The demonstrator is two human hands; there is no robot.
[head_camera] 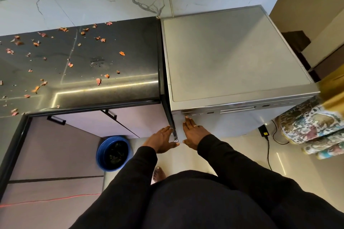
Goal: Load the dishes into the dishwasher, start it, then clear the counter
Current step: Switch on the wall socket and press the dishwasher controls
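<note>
- Reaching out to the dishwasher [232,57], your right hand [193,134] lies flat against the upper left part of its closed door. The fingers are straight and together, and the hand holds nothing.
- Your right fingertips [186,119] come up to the left end of the dishwasher's control strip [242,109], at a small button there. Whether they press it cannot be told.
- A ring [194,126] shows on one finger of that hand.
- Your left hand [162,141] is at the dishwasher's front left corner, just beside the right hand. Its fingers are straight, the thumb is spread towards the door, and it grips nothing. Contact with the corner edge is not clear.
- The dishwasher stands with its door shut and its grey top bare.
- Directly left of the dishwasher, touching its side, runs the dark counter [111,61], strewn with orange-pink scraps [122,53].
- Below the counter, left of the dishwasher, are pale cabinet doors [121,122], and a blue bucket [112,152] sits on the floor with dark bits inside.
- Right of the dishwasher, a black cable [268,147] trails over the floor next to patterned fabric [312,126].
- Your bare foot [158,174] is on the floor in front of the dishwasher.
</note>
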